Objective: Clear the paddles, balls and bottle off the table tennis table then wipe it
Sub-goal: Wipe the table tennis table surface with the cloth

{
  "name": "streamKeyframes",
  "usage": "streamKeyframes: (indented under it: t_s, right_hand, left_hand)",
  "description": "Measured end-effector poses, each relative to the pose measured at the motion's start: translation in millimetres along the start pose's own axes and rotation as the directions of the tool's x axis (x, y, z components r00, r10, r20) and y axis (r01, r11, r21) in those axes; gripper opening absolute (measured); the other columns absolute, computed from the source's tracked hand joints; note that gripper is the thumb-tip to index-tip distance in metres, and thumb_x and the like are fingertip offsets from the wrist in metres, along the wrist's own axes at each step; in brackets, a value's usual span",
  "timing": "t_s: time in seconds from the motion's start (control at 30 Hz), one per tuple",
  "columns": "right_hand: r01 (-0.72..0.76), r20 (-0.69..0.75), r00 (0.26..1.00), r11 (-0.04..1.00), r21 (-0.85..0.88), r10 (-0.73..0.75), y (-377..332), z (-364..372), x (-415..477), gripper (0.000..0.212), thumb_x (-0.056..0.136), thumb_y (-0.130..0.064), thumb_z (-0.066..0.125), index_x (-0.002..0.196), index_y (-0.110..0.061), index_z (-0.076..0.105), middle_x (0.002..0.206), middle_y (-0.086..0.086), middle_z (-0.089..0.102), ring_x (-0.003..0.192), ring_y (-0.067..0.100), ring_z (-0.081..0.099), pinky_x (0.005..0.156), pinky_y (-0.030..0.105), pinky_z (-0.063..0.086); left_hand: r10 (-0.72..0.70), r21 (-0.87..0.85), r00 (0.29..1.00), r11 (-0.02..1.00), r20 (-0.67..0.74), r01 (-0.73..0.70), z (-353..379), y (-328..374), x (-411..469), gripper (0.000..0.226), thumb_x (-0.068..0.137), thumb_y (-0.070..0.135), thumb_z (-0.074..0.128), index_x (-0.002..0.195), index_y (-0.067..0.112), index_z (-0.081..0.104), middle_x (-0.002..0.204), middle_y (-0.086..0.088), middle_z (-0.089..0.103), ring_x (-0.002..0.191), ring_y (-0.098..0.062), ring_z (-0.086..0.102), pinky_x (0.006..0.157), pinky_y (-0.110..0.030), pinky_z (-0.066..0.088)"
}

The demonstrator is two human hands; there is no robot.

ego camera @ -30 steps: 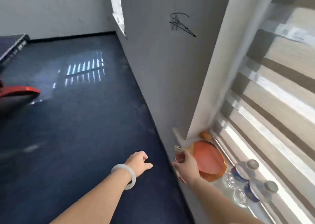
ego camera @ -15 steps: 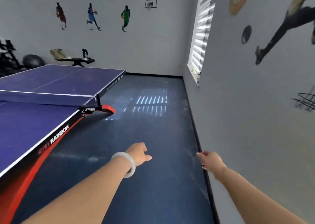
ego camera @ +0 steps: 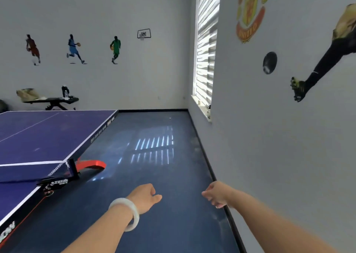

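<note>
The blue table tennis table (ego camera: 44,137) fills the left of the head view, its net (ego camera: 28,170) stretched across it; the visible top carries no paddle, ball or bottle. My left hand (ego camera: 145,196), with a white bangle on the wrist, hangs over the dark blue floor to the right of the table, fingers loosely curled and holding nothing. My right hand (ego camera: 216,194) hangs near the right wall, fingers loosely bent and empty. A small white ball (ego camera: 170,118) lies on the floor far ahead by the back wall.
A window sill (ego camera: 201,108) with blinds juts from the right wall. A black bench (ego camera: 52,100) carrying a bottle (ego camera: 65,93) and a bag stands against the back wall. The table's red foot (ego camera: 92,164) sticks out onto the floor.
My right hand has let go of the red paddle on the sill and come away empty. My view has swung from the sill to the table and far wall.
</note>
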State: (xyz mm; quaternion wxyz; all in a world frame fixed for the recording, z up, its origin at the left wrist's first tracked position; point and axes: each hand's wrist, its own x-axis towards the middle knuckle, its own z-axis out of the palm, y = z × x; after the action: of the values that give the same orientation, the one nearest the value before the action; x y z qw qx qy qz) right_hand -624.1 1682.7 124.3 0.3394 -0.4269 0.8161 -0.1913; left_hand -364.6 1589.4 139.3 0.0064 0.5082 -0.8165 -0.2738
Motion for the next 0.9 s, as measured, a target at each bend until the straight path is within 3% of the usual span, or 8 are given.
streamKeyframes:
  t_s: [0.13,0.27,0.37,0.47,0.57,0.7,0.83,0.9]
  right_hand:
    - [0.031,0.207,0.978,0.998,-0.062,-0.018,-34,-31,102,0.009,0.094,-0.006,0.051,0.099,-0.008,0.058,0.093,0.008,0.057,0.068,0.014,0.055,0.070,0.028,0.049]
    - [0.020,0.141,0.990,1.000,0.002,-0.020,-76,-56,188,0.004,0.093,-0.016,0.059,0.097,-0.014,0.058,0.082,0.004,0.065,0.066,0.014,0.061,0.070,0.027,0.055]
    - [0.030,0.222,0.975,0.997,-0.068,-0.014,-109,-67,245,0.008,0.098,-0.012,0.051,0.101,-0.014,0.058,0.076,-0.003,0.062,0.066,0.010,0.059,0.088,0.028,0.054]
    - [0.035,0.171,0.985,0.998,-0.042,-0.027,-135,-79,312,0.023,0.095,-0.013,0.058,0.116,-0.007,0.064,0.092,0.004,0.064,0.079,0.019,0.060,0.081,0.028,0.053]
    - [0.037,0.141,0.989,0.999,-0.037,-0.031,-159,-96,386,0.018,0.094,-0.014,0.060,0.111,-0.011,0.065,0.093,0.004,0.062,0.080,0.019,0.059,0.071,0.023,0.050]
    - [-0.014,0.058,0.998,1.000,0.007,0.013,-188,-128,490,0.026,0.093,-0.012,0.060,0.119,-0.006,0.064,0.094,0.005,0.062,0.080,0.018,0.059,0.077,0.025,0.052]
    - [-0.052,-0.013,0.999,0.998,0.047,0.052,-206,-165,582,0.007,0.091,-0.010,0.059,0.098,-0.013,0.062,0.080,0.003,0.058,0.080,0.023,0.056,0.074,0.029,0.050]
    - [-0.086,-0.045,0.995,0.990,0.114,0.091,-205,-184,622,0.009,0.091,-0.009,0.060,0.099,-0.010,0.059,0.086,0.006,0.058,0.079,0.021,0.055,0.068,0.026,0.049]
  left_hand:
    - [0.013,0.018,0.999,1.000,0.037,-0.013,-36,18,100,0.032,0.097,0.044,0.050,0.116,0.019,0.052,0.110,0.008,0.051,0.093,-0.011,0.050,0.074,-0.022,0.036]
    - [0.013,0.023,0.999,1.000,0.044,-0.014,-66,24,192,0.036,0.097,0.042,0.051,0.123,0.016,0.053,0.125,0.003,0.054,0.106,-0.015,0.054,0.086,-0.023,0.041]
    - [-0.011,0.040,0.996,0.999,0.083,0.008,-80,17,261,0.038,0.097,0.042,0.052,0.126,0.016,0.052,0.128,0.002,0.053,0.108,-0.015,0.055,0.088,-0.023,0.043]
    - [-0.024,0.051,0.994,0.999,0.108,0.019,-95,4,344,0.040,0.097,0.042,0.053,0.126,0.015,0.052,0.126,0.001,0.053,0.111,-0.016,0.055,0.089,-0.024,0.044]
    - [-0.018,0.090,0.991,0.996,0.131,0.006,-115,-11,438,0.036,0.096,0.042,0.056,0.120,0.016,0.055,0.120,0.000,0.055,0.108,-0.016,0.056,0.087,-0.024,0.042]
    - [0.031,0.092,0.988,0.995,0.149,-0.045,-156,-19,565,0.022,0.093,0.042,0.059,0.100,0.023,0.050,0.108,0.003,0.054,0.095,-0.012,0.054,0.081,-0.021,0.042]
    - [0.083,0.146,0.984,0.984,0.159,-0.106,-201,0,684,0.030,0.093,0.041,0.059,0.114,0.019,0.057,0.123,-0.002,0.059,0.111,-0.018,0.058,0.091,-0.026,0.043]
    - [0.112,0.166,0.979,0.976,0.171,-0.141,-214,20,738,0.037,0.093,0.038,0.059,0.121,0.015,0.057,0.128,-0.004,0.059,0.116,-0.020,0.057,0.091,-0.026,0.043]
